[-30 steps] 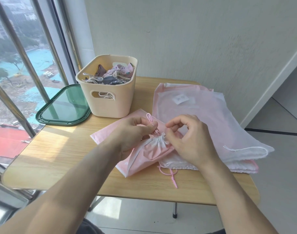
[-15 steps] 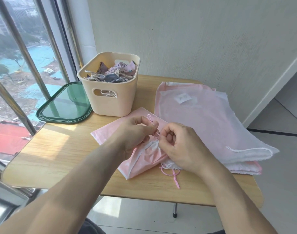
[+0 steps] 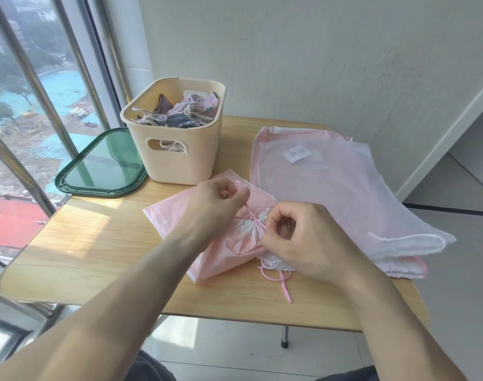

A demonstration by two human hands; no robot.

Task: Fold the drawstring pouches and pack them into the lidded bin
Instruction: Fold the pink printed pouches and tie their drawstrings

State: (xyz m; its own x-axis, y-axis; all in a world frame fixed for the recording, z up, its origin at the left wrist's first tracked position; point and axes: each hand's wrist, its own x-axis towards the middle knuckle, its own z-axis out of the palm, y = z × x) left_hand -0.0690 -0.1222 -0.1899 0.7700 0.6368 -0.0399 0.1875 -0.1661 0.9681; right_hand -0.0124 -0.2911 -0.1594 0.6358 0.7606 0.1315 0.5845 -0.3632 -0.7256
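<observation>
Both hands pinch the pink drawstring (image 3: 251, 215) at the gathered mouth of the pink pouch (image 3: 221, 253), left hand (image 3: 217, 204) at 11 o'clock of it, right hand (image 3: 295, 237) at 3. The pouch lies mid-table (image 3: 97, 243), with the beige bin (image 3: 177, 149) at its 12 o'clock. It looks thin, limp and light, so it is likely best gripped at the cinched neck or cord.

Pink pouch (image 3: 226, 251), cream bin (image 3: 177, 149), green lid (image 3: 102, 166)

2 bare forearms, no sleeves, dark trousers (image 3: 149, 367)
</observation>
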